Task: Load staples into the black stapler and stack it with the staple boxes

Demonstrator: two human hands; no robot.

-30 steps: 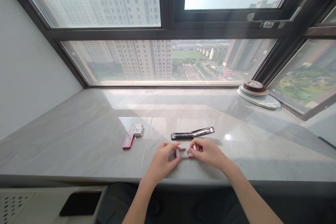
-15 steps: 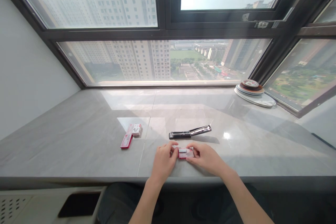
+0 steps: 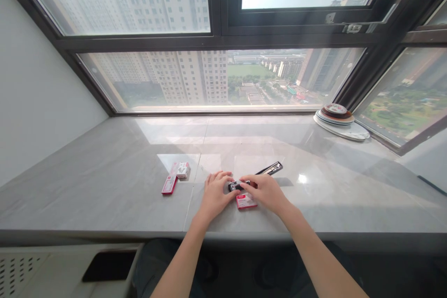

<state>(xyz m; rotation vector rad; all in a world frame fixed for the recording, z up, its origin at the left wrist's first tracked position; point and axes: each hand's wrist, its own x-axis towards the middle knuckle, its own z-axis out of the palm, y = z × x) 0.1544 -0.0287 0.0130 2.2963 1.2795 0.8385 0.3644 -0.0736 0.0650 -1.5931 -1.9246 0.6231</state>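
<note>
A black stapler (image 3: 273, 168) lies folded open on the counter, its silver inner channel showing at the right. My left hand (image 3: 216, 195) is closed around its left end, thumb in front and fingers behind. Over the middle of the stapler, my right hand (image 3: 268, 191) has thumb and fingers pinched on what looks like a small staple strip, mostly hidden by the fingertips. Just in front of the stapler, below both hands, lies a red and white staple box (image 3: 246, 201).
Left of my hands, red and white boxes (image 3: 169, 184) lie beside a small white box (image 3: 183, 170) on the grey counter (image 3: 115, 186). Stacked plates (image 3: 335, 118) stand in the far right corner by the window. A dark flat panel (image 3: 109, 265) is below at the left.
Both hands have moved forward from the staple box to the stapler. The silvery strip on top of the box is gone from there. The box now lies released on the counter.
</note>
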